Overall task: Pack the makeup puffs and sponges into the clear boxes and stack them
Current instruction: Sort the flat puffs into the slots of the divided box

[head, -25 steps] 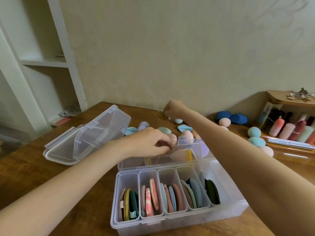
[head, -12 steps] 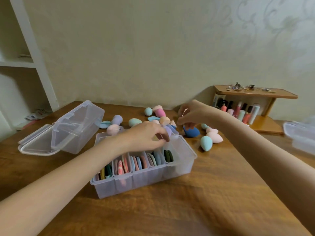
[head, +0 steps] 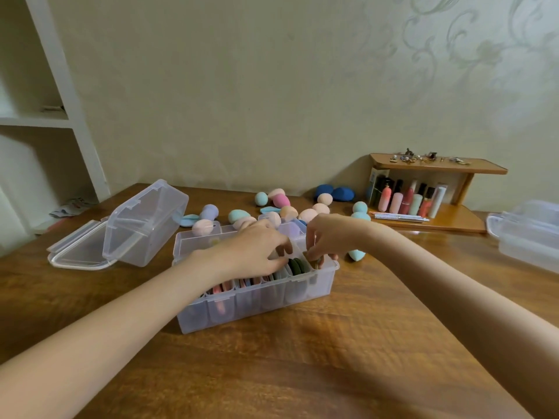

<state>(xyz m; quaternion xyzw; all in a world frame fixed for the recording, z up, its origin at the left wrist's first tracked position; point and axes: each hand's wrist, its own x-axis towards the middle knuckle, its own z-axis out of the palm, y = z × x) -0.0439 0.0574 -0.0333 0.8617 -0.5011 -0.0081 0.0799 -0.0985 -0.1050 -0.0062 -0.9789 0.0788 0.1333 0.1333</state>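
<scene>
Pinching a brownish puff at the right end of the divided clear box, the right hand lowers it into a slot; the left hand has curled fingers down among the upright puffs beside it (what it grips cannot be told). Most slots look filled. Still loose behind the box are egg-shaped sponges — many of them. An empty box lies tipped open at left, another box waits at right, so stacking is far off. A cosmetics rack stands clear of the work.
</scene>
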